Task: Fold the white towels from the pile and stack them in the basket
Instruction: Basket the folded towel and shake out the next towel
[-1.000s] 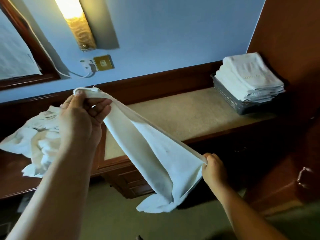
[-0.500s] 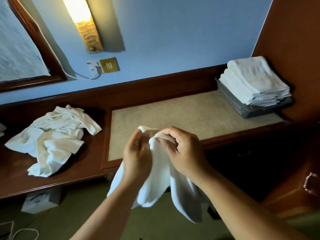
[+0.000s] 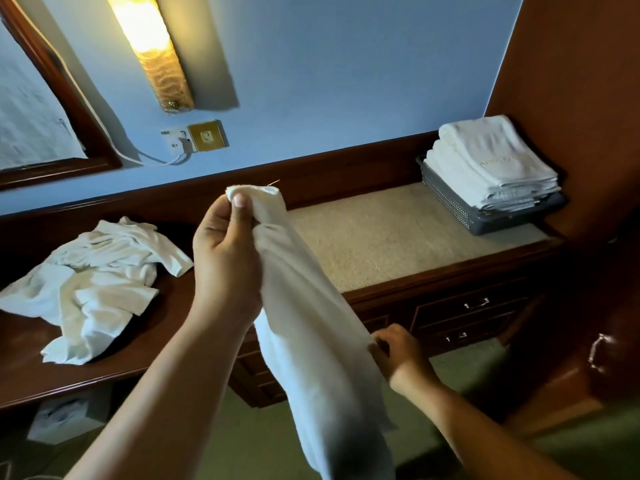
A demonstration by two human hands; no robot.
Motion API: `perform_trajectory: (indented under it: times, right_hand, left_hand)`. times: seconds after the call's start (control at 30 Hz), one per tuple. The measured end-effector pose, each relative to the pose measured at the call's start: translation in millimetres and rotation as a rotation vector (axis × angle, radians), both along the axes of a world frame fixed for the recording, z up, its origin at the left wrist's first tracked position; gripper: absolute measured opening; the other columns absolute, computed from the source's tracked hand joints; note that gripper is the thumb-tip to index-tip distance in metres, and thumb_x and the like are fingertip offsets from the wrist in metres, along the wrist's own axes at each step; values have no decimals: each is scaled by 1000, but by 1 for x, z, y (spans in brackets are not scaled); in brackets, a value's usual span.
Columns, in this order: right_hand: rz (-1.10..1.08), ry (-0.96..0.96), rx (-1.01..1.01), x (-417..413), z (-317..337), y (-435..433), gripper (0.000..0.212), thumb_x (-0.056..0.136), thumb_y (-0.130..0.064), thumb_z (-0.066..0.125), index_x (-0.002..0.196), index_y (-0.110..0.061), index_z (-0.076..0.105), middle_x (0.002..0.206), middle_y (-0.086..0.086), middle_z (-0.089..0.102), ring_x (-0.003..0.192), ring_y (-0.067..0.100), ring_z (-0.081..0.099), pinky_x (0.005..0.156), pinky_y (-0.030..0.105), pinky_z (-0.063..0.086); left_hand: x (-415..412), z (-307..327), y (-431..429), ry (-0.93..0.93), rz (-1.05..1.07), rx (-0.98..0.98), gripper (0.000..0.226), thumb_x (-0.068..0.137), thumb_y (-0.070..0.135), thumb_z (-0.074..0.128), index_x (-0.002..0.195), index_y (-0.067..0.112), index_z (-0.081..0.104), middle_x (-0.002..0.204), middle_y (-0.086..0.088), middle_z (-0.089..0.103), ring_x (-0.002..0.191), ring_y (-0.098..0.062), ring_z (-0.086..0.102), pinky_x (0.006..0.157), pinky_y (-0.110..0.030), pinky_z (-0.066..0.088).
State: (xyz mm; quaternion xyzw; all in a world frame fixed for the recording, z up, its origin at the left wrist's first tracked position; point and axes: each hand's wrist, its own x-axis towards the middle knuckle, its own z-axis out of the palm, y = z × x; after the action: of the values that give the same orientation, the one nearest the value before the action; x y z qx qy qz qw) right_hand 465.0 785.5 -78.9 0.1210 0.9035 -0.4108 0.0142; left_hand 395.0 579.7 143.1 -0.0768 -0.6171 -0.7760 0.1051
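Grip check: left hand [image 3: 225, 261] is up at centre, thumb and fingers pinching the bunched top end of the towel [image 3: 311, 327], which hangs down and to the near right, clear of the desk [image 3: 381, 237]. Right hand [image 3: 398, 351] is low at the right, fingers curled onto the towel's hanging edge; it looks like a pinch, though cloth hides part of the contact. Change: a second ago the towel was stretched between both hands, half a second ago the hands met at the top, and now the left holds that top end alone while the right has dropped to the side edge. My read is that the first halving is done in the air and the right hand is setting up the next fold, so this towel is mid-fold and not ready to stack. Unfolded pile [image 3: 97, 282] sits crumpled on the dark wood at the left and looks the same as before, several towels still to do. Basket [image 3: 446, 202] is far right against the wood panel, and its folded stack [image 3: 491, 161] already rises above the rim, so the next one lands on top. Between pile and basket the desk has a beige inset. Room: blue wall behind, lit wall lamp [image 3: 152, 53], brass socket [image 3: 207, 135] with a white plug and cable, mirror frame [image 3: 59, 95] far left, drawers [image 3: 474, 306] under the desk, a box [image 3: 65, 417] on the floor near left.
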Motion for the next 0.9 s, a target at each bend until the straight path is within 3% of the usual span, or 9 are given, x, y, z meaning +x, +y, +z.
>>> perform_trajectory:
  times: [0.1, 0.17, 0.23, 0.33, 0.43, 0.53, 0.67, 0.77, 0.9]
  right_hand:
    - [-176, -4, -391, 3, 1, 11, 26, 101, -25, 57, 90, -3, 66, 86, 15, 65, 73, 19, 59, 56, 20, 44]
    - [-189, 156, -494, 2, 25, 7, 19, 103, -15, 51, 92, -6, 63, 82, 5, 63, 73, 12, 57, 61, 18, 45]
    - [-100, 303, -463, 2, 55, -3, 20, 105, -16, 48, 89, -15, 60, 75, -10, 60, 70, 2, 54, 67, 19, 44]
    - [106, 419, -421, 4, 112, -29, 20, 104, -26, 50, 88, -17, 57, 73, -10, 55, 68, 2, 52, 64, 20, 43]
    - [193, 574, -337, 4, 156, -51, 15, 103, -25, 52, 91, -21, 59, 79, -12, 59, 74, 4, 58, 64, 17, 44]
    - [135, 673, -277, 0, 176, -59, 11, 101, -22, 55, 93, -20, 62, 79, -15, 61, 77, 2, 61, 66, 9, 42]
    - [195, 607, -331, 6, 177, -57, 12, 97, -33, 63, 94, -21, 64, 77, -15, 63, 71, 0, 61, 63, 10, 42]
    - [261, 489, -347, 17, 162, -48, 39, 78, -54, 77, 101, -27, 61, 80, -12, 64, 71, 5, 62, 59, 20, 48]
    - [181, 265, -245, 23, 113, -30, 28, 81, -31, 80, 106, -28, 66, 91, -13, 69, 84, 4, 65, 72, 22, 54]
  left_hand:
    - [-3, 8, -11, 19, -69, -49, 33, 106, 27, 49, 88, 30, 77, 87, -2, 68, 82, -19, 61, 76, -37, 51]
    - [-7, 10, -21, 33, -123, -172, 30, 105, 26, 51, 88, 26, 76, 84, -7, 65, 77, -24, 57, 69, -35, 49]
    - [-10, 9, -27, 47, -123, -313, 29, 105, 25, 51, 86, 20, 73, 77, -9, 65, 69, -25, 58, 63, -33, 48]
    - [-6, -4, -16, 15, -120, -414, 31, 107, 16, 46, 82, 11, 63, 63, -10, 66, 52, -28, 60, 53, -31, 44]
    - [18, -32, 8, -26, -105, -473, 30, 105, 8, 46, 81, 11, 63, 61, -6, 66, 53, -13, 61, 51, -23, 44]
    - [42, -61, 23, -108, -45, -413, 28, 105, 14, 48, 81, 13, 63, 65, -17, 55, 58, -20, 49, 55, -35, 39]
    - [42, -60, 30, -193, 30, -146, 34, 107, 24, 49, 75, 17, 61, 65, -9, 54, 60, -23, 47, 59, -38, 39]
    - [32, -48, 26, -175, 13, -59, 36, 106, 29, 50, 75, 25, 67, 68, -2, 61, 62, -17, 55, 62, -33, 43]
    - [26, -30, 24, -129, -32, -10, 35, 106, 28, 51, 75, 26, 68, 68, -1, 58, 65, -18, 52, 64, -34, 41]
